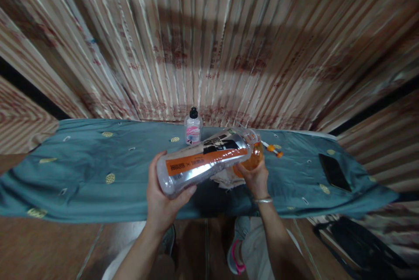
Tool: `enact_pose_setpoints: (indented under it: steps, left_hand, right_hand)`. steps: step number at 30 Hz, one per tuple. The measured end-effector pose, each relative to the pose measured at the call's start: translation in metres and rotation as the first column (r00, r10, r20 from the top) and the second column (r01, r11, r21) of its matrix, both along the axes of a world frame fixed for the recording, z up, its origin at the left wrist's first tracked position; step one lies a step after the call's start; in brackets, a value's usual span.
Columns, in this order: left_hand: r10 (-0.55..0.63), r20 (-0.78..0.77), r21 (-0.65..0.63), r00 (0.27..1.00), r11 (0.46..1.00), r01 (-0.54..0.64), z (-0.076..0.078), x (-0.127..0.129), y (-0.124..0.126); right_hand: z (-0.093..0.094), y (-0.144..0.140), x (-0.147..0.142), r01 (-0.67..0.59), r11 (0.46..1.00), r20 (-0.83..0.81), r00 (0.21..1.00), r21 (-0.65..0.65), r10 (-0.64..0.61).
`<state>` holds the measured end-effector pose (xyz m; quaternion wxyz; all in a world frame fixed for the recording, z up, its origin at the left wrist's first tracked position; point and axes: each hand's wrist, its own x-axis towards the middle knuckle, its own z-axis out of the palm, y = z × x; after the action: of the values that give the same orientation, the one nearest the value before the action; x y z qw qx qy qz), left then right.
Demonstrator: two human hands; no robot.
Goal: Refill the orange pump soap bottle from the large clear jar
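My left hand (165,195) is wrapped round the base of a large clear plastic bottle (206,157) with a silver, black and orange label. The bottle is tilted nearly flat, its neck toward the right and a little higher than its base. At that end my right hand (255,177) grips an orange see-through bottle (256,157), partly hidden behind the large bottle's neck and my fingers. Whether the two openings touch, or liquid passes between them, I cannot tell. A pale crumpled cloth (227,178) lies beneath the bottles.
Behind the large bottle stands a small clear bottle (193,129) with a black cap and pink label. An orange-and-white pump top (273,149) lies to the right, and a dark phone (334,172) farther right. A green patterned cloth (81,162) covers the table. Striped curtains (209,44) hang behind.
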<state>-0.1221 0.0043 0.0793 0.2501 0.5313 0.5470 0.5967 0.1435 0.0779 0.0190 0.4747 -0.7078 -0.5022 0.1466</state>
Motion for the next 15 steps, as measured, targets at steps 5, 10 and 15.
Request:
enact_pose_setpoints:
  steps: [5, 10, 15]
  left_hand:
    - [0.008, 0.012, 0.011, 1.0, 1.0, -0.008, 0.0015, 0.0019, 0.0]
    - [-0.003, 0.027, 0.001, 1.0, 1.0, 0.003, 0.0004, 0.0009, 0.0007]
    - [-0.001, 0.036, 0.007, 0.999, 1.0, 0.001, 0.0025, 0.0019, 0.0007]
  right_hand:
    - [0.0011, -0.0004, -0.0009, 0.003, 1.0, -0.005, 1.0, -0.001, -0.003]
    - [0.0019, -0.0005, -0.0009, 0.001, 1.0, -0.009, 1.0, 0.001, -0.001]
    - [0.0005, -0.0001, -0.0002, 0.012, 1.0, -0.005, 1.0, -0.002, -0.012]
